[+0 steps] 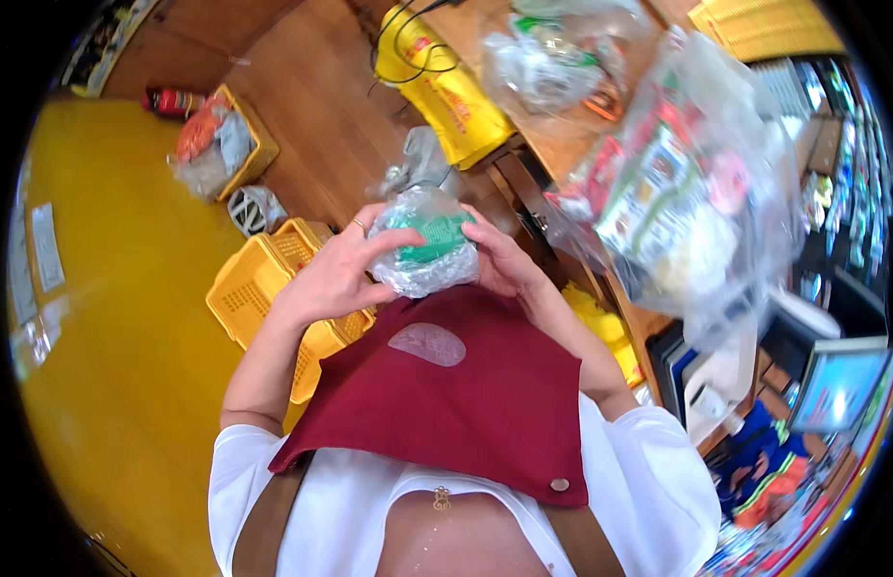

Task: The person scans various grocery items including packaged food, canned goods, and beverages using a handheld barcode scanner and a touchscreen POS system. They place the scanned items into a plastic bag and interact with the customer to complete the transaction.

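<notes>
In front of my chest, between both hands, is a green package in crinkled clear plastic wrapping (pixel 435 238). My left hand (pixel 343 269) is closed on its left side, thumb near the lower edge and fingers over the top; a ring shows on one finger. My right hand (pixel 502 258) grips the right side, with the fingertips pressed on the green part. The wrapping looks loose and bunched at its lower edge. What exactly the package contains cannot be made out. Just beyond it hangs or lies a greyish translucent plastic bag (pixel 422 159).
On the wooden counter (pixel 571 135) at right lies a large clear bag of packaged goods (pixel 677 192). A yellow bag (pixel 451 106) hangs at the counter's edge. Yellow plastic baskets (pixel 245 293) stand at left; a filled yellow bin (pixel 259 154) is farther off. A screen (pixel 841 385) stands at right.
</notes>
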Demonstrator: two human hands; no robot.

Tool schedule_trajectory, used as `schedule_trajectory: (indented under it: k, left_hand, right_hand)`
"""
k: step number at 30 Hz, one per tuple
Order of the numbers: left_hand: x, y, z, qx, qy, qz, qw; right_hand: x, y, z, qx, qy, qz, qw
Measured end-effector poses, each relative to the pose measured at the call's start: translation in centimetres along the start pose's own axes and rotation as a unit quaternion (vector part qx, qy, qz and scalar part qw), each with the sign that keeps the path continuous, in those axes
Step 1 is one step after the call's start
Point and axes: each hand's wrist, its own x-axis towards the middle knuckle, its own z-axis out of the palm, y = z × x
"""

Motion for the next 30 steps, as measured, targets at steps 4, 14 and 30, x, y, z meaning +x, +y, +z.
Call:
schedule_trajectory:
  k: [4, 14, 30]
  left_hand:
    - [1.3, 6.9, -1.6, -0.019, 0.035, 0.074, 0.996]
    - [10.8, 18.5, 1.1, 0.085, 0.122, 0.272, 0.951]
    - [14.7, 35.9, 15.6, -0.181, -0.086, 0.115, 0.973]
  right_hand:
    - [-4.9, -2.1, 4.5, 0.012, 0.008, -0.137, 0.99]
    - [-12.2, -2.1, 7.9, 0.113, 0.018, -0.464, 0.878]
    - [-32.7, -3.8, 2.1, -0.006, 0.053, -0.672, 0.739]
